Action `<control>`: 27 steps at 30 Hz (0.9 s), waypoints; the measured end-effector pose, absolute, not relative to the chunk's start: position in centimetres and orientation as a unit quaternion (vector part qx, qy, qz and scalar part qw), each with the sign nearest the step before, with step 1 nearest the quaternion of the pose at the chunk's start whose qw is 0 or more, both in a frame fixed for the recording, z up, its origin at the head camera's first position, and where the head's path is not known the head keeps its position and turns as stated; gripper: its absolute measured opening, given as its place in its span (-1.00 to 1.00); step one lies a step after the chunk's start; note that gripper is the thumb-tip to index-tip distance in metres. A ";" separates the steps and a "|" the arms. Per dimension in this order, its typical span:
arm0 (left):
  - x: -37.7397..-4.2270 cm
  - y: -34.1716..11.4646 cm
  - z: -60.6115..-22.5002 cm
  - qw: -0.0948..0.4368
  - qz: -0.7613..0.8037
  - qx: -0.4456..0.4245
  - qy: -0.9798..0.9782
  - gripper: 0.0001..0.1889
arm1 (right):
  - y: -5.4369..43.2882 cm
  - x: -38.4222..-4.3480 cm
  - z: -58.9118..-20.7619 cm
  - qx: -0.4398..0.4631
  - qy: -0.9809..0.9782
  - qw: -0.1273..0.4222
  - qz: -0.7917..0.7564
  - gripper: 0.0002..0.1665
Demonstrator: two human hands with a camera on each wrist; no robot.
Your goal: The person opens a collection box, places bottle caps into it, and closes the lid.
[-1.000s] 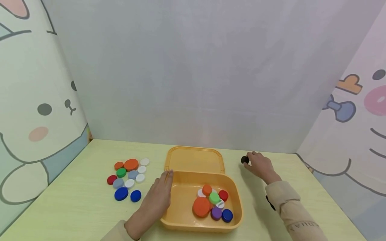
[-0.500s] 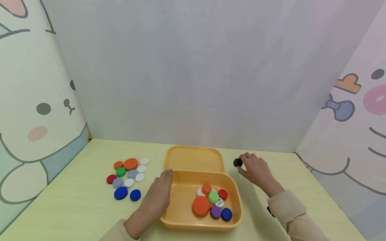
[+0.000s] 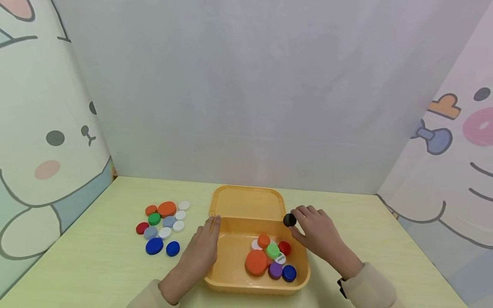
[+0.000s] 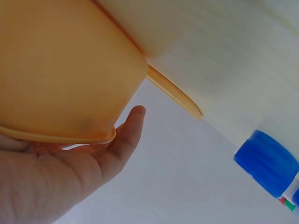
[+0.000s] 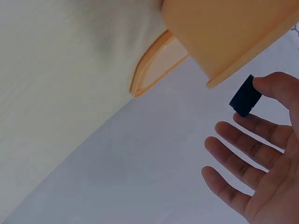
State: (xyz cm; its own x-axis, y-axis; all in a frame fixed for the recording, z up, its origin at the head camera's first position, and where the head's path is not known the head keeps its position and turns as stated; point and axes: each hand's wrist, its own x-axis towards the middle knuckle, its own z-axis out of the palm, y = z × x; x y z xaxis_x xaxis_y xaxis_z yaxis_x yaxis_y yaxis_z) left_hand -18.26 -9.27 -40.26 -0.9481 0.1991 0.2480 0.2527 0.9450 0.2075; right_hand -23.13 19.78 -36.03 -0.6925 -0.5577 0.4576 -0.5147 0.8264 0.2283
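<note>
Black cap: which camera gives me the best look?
The right wrist view: there the black cap appears larger, side-on, pinched by the right hand. The head view shows it smaller, round end visible; the left wrist view doesn't show it.

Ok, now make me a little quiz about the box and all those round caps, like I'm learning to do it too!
1. Pick one: what colour is the cap that the right hand pinches?
A) red
B) black
C) purple

2. True or false: the lid is closed on top of the box.

3. Count: in the head view, how many orange caps lie on the table to the left of the box?

Key:
1. B
2. False; the lid lies flat behind the open box.
3. Two, one big and one small.
</note>
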 end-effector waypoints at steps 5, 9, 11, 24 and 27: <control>-18.3 -9.2 -40.3 0.114 -0.118 -0.114 -0.980 -0.40 | 18.6 -21.7 -36.4 0.318 -0.911 0.261 -0.037 -0.57; -18.3 -9.2 -40.3 0.112 -0.120 -0.112 -0.980 -0.40 | 17.9 -20.6 -36.7 0.334 -0.908 0.248 -0.035 -0.55; -18.3 -9.2 -40.3 0.110 -0.122 -0.111 -0.980 -0.40 | 17.5 -20.0 -36.7 0.343 -0.908 0.239 -0.038 -0.54; -18.4 -9.3 -40.4 0.104 -0.125 -0.109 -0.981 -0.40 | 17.3 -18.4 -37.7 0.402 -0.898 0.174 -0.032 -0.60; -18.4 -9.3 -40.4 0.101 -0.127 -0.108 -0.981 -0.41 | 17.4 -18.3 -37.7 0.404 -0.904 0.138 -0.032 -0.63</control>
